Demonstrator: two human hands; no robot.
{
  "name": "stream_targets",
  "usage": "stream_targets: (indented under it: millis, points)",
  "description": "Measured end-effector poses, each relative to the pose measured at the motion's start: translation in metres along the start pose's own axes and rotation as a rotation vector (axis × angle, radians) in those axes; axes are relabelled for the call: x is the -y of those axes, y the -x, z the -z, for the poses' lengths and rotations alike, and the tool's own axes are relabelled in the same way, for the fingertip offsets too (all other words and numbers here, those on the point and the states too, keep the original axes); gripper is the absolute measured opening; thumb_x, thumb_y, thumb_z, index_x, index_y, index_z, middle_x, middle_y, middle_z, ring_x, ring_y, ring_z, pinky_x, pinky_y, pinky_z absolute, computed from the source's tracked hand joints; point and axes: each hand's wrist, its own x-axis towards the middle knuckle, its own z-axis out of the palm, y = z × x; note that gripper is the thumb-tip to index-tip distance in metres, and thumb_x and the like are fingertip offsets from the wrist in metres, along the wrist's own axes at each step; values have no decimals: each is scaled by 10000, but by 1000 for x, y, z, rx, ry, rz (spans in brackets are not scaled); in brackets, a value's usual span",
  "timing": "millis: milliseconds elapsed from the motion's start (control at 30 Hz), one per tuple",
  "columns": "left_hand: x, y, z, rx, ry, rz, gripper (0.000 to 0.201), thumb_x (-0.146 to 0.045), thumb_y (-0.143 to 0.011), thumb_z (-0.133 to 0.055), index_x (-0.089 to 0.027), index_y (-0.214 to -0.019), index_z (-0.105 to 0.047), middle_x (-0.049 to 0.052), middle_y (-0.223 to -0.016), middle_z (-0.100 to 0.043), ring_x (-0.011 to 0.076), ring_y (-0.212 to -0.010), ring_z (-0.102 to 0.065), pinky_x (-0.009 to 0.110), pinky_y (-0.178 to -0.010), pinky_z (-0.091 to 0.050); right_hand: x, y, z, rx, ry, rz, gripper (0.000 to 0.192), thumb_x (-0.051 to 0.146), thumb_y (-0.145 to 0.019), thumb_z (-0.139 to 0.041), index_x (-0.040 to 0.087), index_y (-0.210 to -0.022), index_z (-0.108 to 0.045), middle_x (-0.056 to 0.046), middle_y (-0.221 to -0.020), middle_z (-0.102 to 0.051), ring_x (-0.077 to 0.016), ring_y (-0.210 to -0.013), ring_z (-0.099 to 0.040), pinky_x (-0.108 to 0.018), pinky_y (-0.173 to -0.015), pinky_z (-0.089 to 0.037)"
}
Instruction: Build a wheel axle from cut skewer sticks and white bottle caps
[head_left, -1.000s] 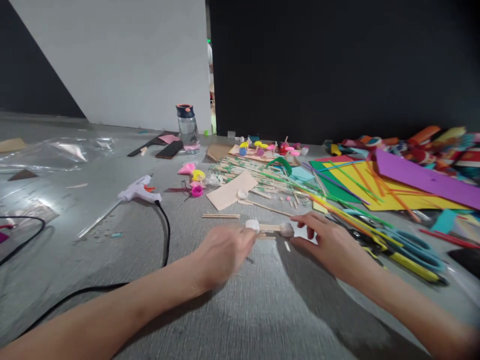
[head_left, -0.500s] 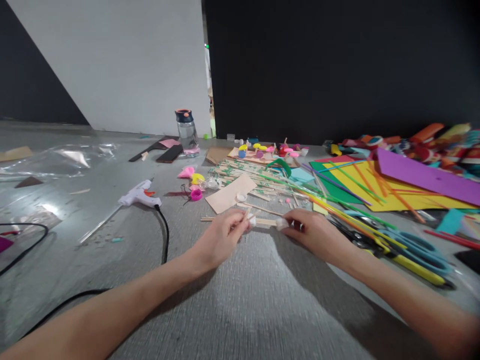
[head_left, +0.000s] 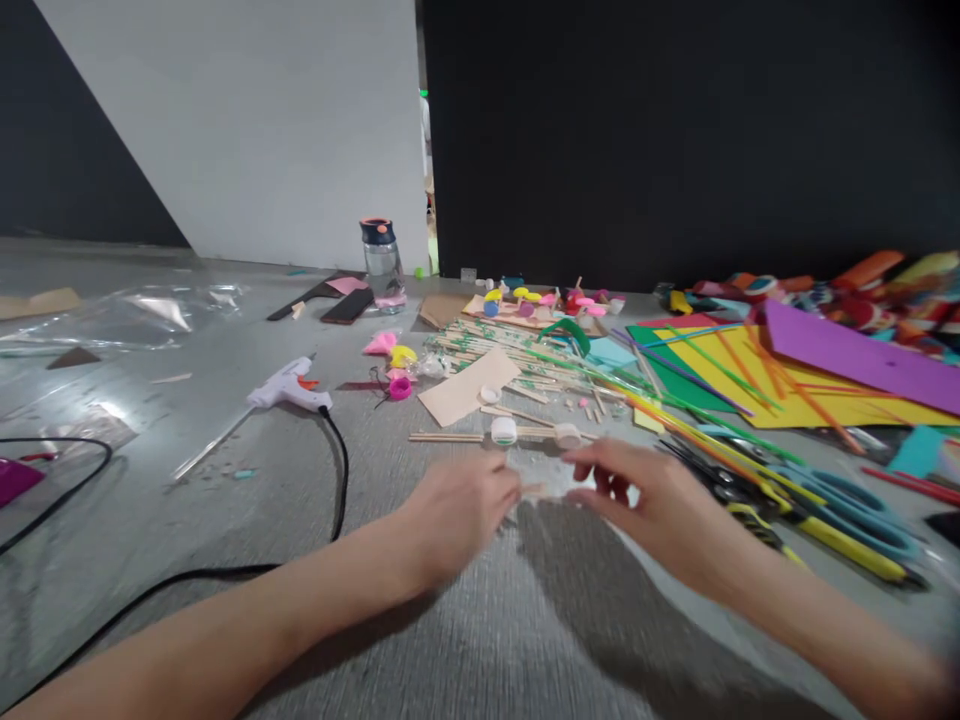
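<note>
I hover my left hand (head_left: 459, 510) and right hand (head_left: 651, 500), fingers loose and holding nothing I can see, just at 6 o'clock of the stick with two caps (head_left: 534, 434); next I judge a careful pinch at both caps.

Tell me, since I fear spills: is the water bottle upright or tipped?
Upright: the water bottle stands on its base, capped end up.

no readable text, labels, brands, numbers anywhere
</note>
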Motion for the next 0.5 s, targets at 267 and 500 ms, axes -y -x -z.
stream_targets:
  millis: [267,500]
  points:
    - [-5,4,-16,50,-114,-100,170,-223,-991,-555,-109,-924,-661,100,-958,-640,253,-892,-594,387,-770,-512,0,14,-37,63,-16,53,174,175,-1003,-522,202,-948,-684,-28,-900,-643,-179,-827,-616,-315,-715,-457]
    - [-3,7,-16,15,-76,-71,217,-268,-1019,-523,-145,-976,-697,69,-982,-661,209,-928,-619,331,-808,-522,1,13,-22,61,-24,61,217,248,-1039,-476,237,-941,-669,-22,-901,-645,-171,-803,-620,-320,-683,-478]
